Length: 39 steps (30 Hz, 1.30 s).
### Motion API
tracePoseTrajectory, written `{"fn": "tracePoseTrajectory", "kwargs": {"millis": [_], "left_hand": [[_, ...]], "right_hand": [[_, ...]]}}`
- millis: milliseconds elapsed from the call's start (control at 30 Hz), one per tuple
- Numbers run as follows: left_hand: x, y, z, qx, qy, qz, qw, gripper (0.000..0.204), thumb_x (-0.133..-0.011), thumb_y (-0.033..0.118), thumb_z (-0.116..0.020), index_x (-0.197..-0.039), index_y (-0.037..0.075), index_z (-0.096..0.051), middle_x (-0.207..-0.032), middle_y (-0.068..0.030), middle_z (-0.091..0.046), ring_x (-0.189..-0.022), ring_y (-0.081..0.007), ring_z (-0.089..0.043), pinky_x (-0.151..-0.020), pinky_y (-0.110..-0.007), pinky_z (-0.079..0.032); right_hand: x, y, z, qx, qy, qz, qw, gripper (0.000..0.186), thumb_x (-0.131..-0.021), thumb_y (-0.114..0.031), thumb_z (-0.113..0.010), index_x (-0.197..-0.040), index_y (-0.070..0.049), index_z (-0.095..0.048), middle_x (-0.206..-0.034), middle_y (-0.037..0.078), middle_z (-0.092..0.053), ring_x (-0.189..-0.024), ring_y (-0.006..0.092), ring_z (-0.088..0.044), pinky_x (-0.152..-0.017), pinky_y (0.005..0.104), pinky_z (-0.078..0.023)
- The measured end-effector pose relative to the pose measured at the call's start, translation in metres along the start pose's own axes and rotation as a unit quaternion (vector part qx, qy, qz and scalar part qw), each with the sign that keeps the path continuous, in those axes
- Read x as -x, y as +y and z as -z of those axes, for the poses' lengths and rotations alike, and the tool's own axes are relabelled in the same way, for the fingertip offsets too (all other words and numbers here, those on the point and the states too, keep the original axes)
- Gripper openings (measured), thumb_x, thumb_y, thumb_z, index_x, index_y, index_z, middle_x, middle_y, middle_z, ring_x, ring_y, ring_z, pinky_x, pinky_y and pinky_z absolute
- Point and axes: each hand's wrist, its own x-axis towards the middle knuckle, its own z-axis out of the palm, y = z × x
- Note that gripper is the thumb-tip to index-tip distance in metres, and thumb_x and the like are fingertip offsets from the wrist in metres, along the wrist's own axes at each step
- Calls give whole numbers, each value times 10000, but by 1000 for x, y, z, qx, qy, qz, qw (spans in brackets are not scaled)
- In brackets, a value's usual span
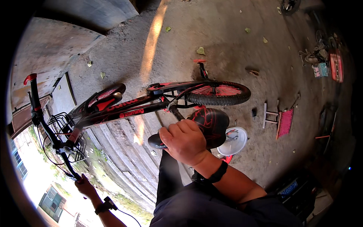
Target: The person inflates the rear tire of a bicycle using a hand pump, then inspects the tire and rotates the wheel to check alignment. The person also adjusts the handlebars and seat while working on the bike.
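Note:
A black and red bicycle (pixel 128 108) stands in front of me, its handlebar (pixel 47 130) to the left and its rear wheel (pixel 227 96) to the right. My left hand (pixel 87 188) is closed around the near end of the handlebar. Over the narrow front of the black saddle (pixel 217 123), my right hand (pixel 184 142) is clamped with bent fingers; the saddle's wide back shows beyond the knuckles. A black wire basket (pixel 60 125) sits by the handlebar, ahead of the front wheel (pixel 109 94). One pedal (pixel 199 60) sticks out on the far side.
Right of the saddle, a white basin (pixel 240 138) holds what look like tools. A small stool with a pink seat (pixel 285 123) stands farther right. A red case (pixel 335 66) lies among clutter at the right. Ridged paving (pixel 124 142) runs beneath the frame; a large panel (pixel 56 49) stands far left.

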Motion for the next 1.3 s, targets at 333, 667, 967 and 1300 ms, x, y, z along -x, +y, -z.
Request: {"fn": "tracePoseTrajectory", "kwargs": {"millis": [333, 667, 967, 1300], "left_hand": [[-17, -38, -25, -16, 52, -50, 997, 617, -938, 388, -730, -1265, -88, -514, -958, -204, -673, -876, -406, -659, -760, -524, -527], [-21, -29, 3, 26, -98, -37, 994, 571, -921, 349, -751, -1282, -37, -536, -1156, -207, -659, -1033, -364, -665, -883, -484, -541], [-29, 19, 38, 63, -191, -14, 979, 579, -905, 410, -776, -1308, 38, -594, -1177, -151, -678, -862, -267, -693, -526, -394, -575], [-121, 3, 40, -2, -146, -133, 980, 528, -884, 444, -765, -1070, -43, -681, -768, -121, -658, -597, -233, -608, -445, -392, -496]], "right_hand": [[4, 2, 0, -4, 30, 3, 1000, 162, -782, -198, -718, -902, -149, -620, -749, -5, -500, -731, 194, -554, -728, 335, -441], [8, 3, -13, 12, 87, 12, 996, 112, -807, -239, -653, -821, -143, -597, -759, 0, -527, -764, 183, -559, -765, 316, -438], [-9, -4, -28, -10, 61, -17, 998, 111, -758, -295, -718, -761, -185, -725, -784, -17, -672, -847, 193, -646, -787, 342, -443], [-74, -7, -48, 29, 51, -10, 998, 78, -739, -260, -720, -732, -221, -787, -778, -16, -746, -812, 210, -707, -776, 366, -443]]}}
